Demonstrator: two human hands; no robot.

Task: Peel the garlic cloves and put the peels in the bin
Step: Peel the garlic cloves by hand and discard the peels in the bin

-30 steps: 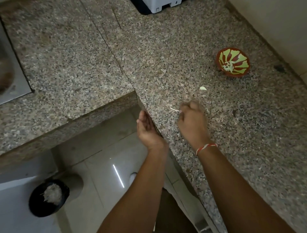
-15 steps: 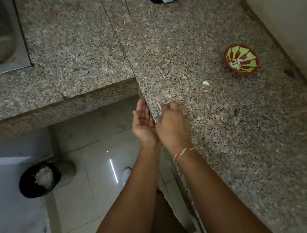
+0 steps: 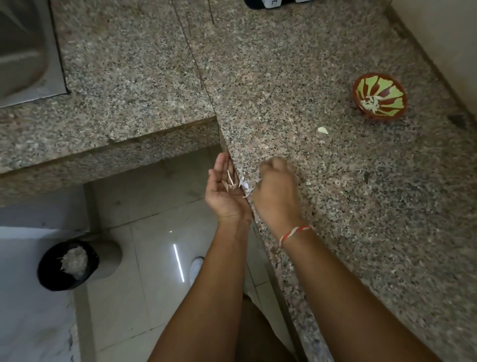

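Note:
My left hand point(image 3: 224, 191) is cupped palm up just below the granite counter's edge point(image 3: 258, 227). Thin garlic peels point(image 3: 235, 182) lie in its palm and at the edge. My right hand point(image 3: 277, 188) rests on the counter beside the edge, fingers curled, its side against the peels. One loose garlic piece point(image 3: 322, 130) lies on the counter. A red and green bowl point(image 3: 379, 99) with peeled cloves stands at the far right. The black bin point(image 3: 67, 264), holding pale peels, sits on the floor at lower left.
A steel sink point(image 3: 28, 51) is set in the counter at upper left. A wall point(image 3: 444, 38) runs along the right. A dark and white appliance base point(image 3: 271, 3) shows at the top edge. Glossy floor tiles point(image 3: 154, 258) lie below, with a white shoe point(image 3: 196, 267).
My right hand swept leftward across the counter to the edge, pushing peels into my left palm. My left hand stayed cupped at the edge and now holds peels.

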